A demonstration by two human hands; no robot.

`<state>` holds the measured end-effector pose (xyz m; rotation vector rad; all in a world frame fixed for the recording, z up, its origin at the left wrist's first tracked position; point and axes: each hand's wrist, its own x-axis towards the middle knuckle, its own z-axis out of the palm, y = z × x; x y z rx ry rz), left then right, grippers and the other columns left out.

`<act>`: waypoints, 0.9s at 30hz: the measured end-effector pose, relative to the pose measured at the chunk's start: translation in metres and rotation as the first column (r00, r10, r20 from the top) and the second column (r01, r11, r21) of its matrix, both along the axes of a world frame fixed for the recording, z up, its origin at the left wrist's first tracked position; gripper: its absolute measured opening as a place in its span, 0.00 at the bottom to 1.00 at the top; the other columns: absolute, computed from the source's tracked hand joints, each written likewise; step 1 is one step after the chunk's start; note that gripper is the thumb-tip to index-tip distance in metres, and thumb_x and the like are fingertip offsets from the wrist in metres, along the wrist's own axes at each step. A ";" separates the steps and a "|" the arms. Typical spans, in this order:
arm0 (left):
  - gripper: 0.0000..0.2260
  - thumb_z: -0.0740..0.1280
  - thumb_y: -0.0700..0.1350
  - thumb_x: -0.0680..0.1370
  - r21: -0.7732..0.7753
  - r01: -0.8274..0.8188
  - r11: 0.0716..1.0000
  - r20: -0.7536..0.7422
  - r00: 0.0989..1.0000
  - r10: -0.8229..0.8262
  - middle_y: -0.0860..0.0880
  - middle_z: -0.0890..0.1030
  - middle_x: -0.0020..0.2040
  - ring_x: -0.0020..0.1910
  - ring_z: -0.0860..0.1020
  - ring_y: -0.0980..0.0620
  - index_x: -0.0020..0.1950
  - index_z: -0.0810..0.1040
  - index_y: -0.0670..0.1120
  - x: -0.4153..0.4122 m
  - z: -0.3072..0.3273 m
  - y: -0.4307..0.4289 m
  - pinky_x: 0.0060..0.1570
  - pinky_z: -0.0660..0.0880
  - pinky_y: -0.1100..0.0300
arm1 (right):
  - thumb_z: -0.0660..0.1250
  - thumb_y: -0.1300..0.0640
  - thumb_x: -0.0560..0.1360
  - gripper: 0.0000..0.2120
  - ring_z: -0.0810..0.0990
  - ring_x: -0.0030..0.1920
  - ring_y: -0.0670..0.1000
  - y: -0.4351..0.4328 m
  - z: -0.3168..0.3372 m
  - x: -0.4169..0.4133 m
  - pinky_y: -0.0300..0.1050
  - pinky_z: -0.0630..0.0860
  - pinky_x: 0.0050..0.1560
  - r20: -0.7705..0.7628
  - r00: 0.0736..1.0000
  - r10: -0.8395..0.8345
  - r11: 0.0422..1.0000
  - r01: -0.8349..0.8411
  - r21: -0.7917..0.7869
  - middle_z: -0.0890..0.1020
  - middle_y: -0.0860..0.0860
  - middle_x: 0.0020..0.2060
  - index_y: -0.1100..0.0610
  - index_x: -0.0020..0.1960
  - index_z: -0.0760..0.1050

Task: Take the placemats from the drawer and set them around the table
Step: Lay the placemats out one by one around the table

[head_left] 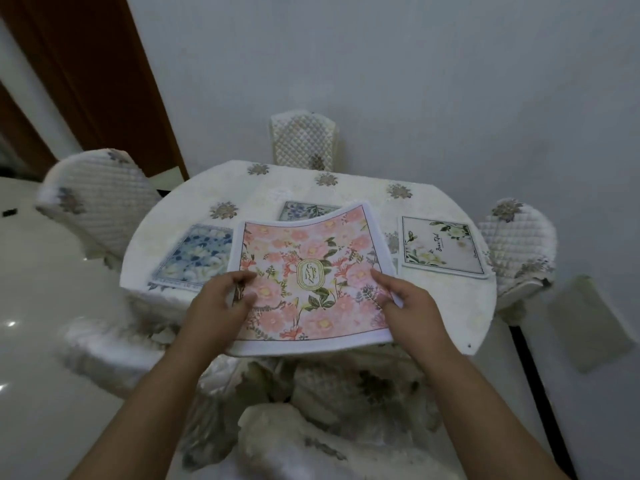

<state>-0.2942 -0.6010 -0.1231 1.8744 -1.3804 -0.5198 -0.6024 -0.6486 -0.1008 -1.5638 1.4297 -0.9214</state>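
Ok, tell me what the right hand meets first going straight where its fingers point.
The right hand grips the pink floral fabric placemat; its fingers aim across it toward the gold oval emblem, so likely that mat itself, depth unclear.

— Where are the placemats?
— I hold the pink floral placemat (308, 271) by its sides, left hand (218, 303) and right hand (412, 306), far edge curling up. On the desk (242, 188) the blue floral placemat (194, 258) lies flat left, the white placemat (443, 247) right.
— And beyond?
— A bluish placemat (301, 211), half hidden.
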 end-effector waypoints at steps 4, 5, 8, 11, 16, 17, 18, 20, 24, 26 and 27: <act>0.14 0.68 0.51 0.79 0.028 -0.085 0.996 -0.080 0.993 0.087 0.58 0.74 0.60 0.56 0.76 0.54 0.64 0.79 0.60 0.015 0.017 0.075 0.57 0.76 0.54 | 0.64 0.59 0.79 0.20 0.72 0.61 0.42 0.039 0.014 0.026 0.30 0.68 0.48 -0.032 0.993 0.116 0.993 -0.117 -0.013 0.75 0.45 0.68 0.38 0.64 0.76; 0.14 0.68 0.51 0.79 0.015 -0.117 0.993 -0.097 0.988 0.117 0.58 0.74 0.60 0.56 0.76 0.54 0.65 0.79 0.59 0.021 0.021 0.093 0.58 0.76 0.55 | 0.64 0.59 0.79 0.20 0.72 0.60 0.41 0.047 0.017 0.035 0.32 0.69 0.50 -0.037 0.989 0.142 0.990 -0.143 -0.021 0.76 0.44 0.67 0.39 0.65 0.76; 0.14 0.69 0.49 0.79 -0.018 -0.211 0.977 -0.187 0.961 0.204 0.58 0.75 0.60 0.57 0.77 0.55 0.64 0.79 0.58 0.044 0.030 0.142 0.59 0.77 0.55 | 0.65 0.60 0.78 0.19 0.74 0.62 0.43 0.072 0.024 0.068 0.40 0.71 0.60 -0.010 0.975 0.222 0.974 -0.222 -0.036 0.77 0.44 0.64 0.42 0.65 0.76; 0.13 0.69 0.49 0.79 -0.039 -0.298 0.954 -0.222 0.933 0.283 0.65 0.75 0.56 0.53 0.77 0.59 0.62 0.80 0.60 0.072 0.031 0.188 0.52 0.78 0.62 | 0.66 0.59 0.78 0.18 0.75 0.60 0.43 0.095 0.029 0.108 0.40 0.73 0.58 -0.016 0.957 0.289 0.956 -0.289 -0.047 0.78 0.44 0.62 0.42 0.64 0.77; 0.13 0.69 0.49 0.79 -0.071 -0.434 0.898 -0.226 0.884 0.410 0.65 0.74 0.56 0.54 0.77 0.61 0.63 0.80 0.61 0.133 0.028 0.264 0.52 0.78 0.61 | 0.66 0.57 0.78 0.16 0.78 0.47 0.39 0.132 0.033 0.192 0.30 0.73 0.38 -0.045 0.917 0.396 0.915 -0.398 -0.061 0.79 0.44 0.56 0.41 0.63 0.78; 0.13 0.69 0.49 0.79 -0.076 -0.462 0.884 -0.223 0.872 0.436 0.65 0.74 0.56 0.55 0.76 0.62 0.63 0.80 0.61 0.147 0.027 0.280 0.53 0.77 0.61 | 0.66 0.57 0.78 0.16 0.77 0.47 0.37 0.141 0.033 0.212 0.28 0.72 0.38 -0.049 0.906 0.421 0.903 -0.424 -0.067 0.79 0.43 0.56 0.41 0.63 0.78; 0.14 0.68 0.49 0.79 -0.080 -0.487 0.870 -0.220 0.860 0.461 0.66 0.74 0.56 0.55 0.76 0.63 0.63 0.80 0.61 0.162 0.027 0.297 0.54 0.76 0.61 | 0.66 0.57 0.78 0.17 0.77 0.48 0.38 0.152 0.033 0.233 0.29 0.72 0.39 -0.049 0.894 0.446 0.891 -0.448 -0.072 0.79 0.42 0.55 0.41 0.63 0.78; 0.14 0.68 0.49 0.79 -0.082 -0.531 0.844 -0.205 0.837 0.507 0.67 0.73 0.55 0.53 0.75 0.65 0.64 0.80 0.59 0.192 0.027 0.331 0.55 0.75 0.60 | 0.67 0.58 0.78 0.17 0.79 0.49 0.39 0.175 0.032 0.274 0.34 0.75 0.44 -0.041 0.873 0.485 0.871 -0.487 -0.064 0.80 0.40 0.55 0.41 0.63 0.78; 0.14 0.68 0.49 0.79 -0.057 -0.602 0.797 -0.159 0.793 0.588 0.68 0.72 0.53 0.53 0.76 0.61 0.64 0.79 0.60 0.256 0.025 0.397 0.54 0.77 0.59 | 0.67 0.60 0.78 0.18 0.76 0.46 0.28 0.221 0.023 0.355 0.26 0.73 0.43 -0.029 0.803 0.595 0.802 -0.595 -0.048 0.79 0.37 0.54 0.44 0.64 0.77; 0.14 0.68 0.48 0.79 -0.043 -0.620 0.784 -0.147 0.780 0.609 0.67 0.72 0.53 0.54 0.76 0.59 0.64 0.79 0.60 0.288 0.022 0.421 0.56 0.77 0.57 | 0.67 0.62 0.77 0.18 0.73 0.44 0.22 0.240 0.017 0.393 0.20 0.69 0.38 -0.025 0.800 0.600 0.797 -0.600 -0.065 0.78 0.32 0.50 0.46 0.64 0.78; 0.14 0.68 0.48 0.79 -0.034 -0.628 0.778 -0.142 0.773 0.618 0.68 0.72 0.52 0.54 0.76 0.59 0.64 0.79 0.60 0.304 0.021 0.431 0.57 0.77 0.56 | 0.67 0.63 0.77 0.18 0.72 0.43 0.21 0.248 0.013 0.412 0.19 0.68 0.37 -0.016 0.797 0.604 0.796 -0.604 -0.052 0.78 0.32 0.50 0.46 0.63 0.78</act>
